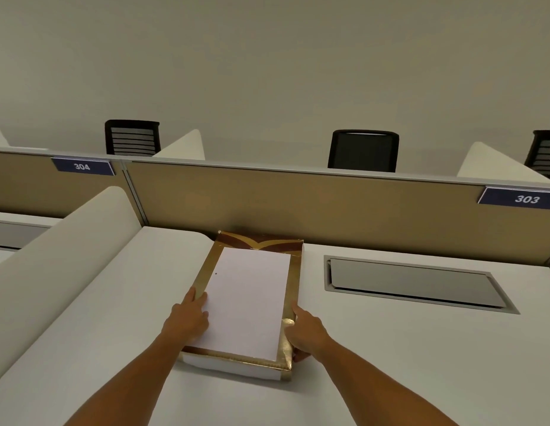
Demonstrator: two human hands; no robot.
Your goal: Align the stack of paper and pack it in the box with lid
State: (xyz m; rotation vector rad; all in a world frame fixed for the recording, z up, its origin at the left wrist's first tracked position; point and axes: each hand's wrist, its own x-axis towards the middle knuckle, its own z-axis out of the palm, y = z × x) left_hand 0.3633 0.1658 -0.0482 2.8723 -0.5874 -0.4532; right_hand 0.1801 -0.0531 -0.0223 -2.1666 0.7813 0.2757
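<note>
A white desk carries a gold box near the far partition. The paper stack lies flat inside it. The left hand presses the stack's near-left edge; the right hand grips the box's near-right wall.

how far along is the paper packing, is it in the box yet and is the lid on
Done: the stack of paper looks squared and lies inside the gold box. In hand: the left hand rests on the paper's left edge, and the right hand is at the box's right wall. Left: closing it; no separate lid is visible on the desk.
</note>
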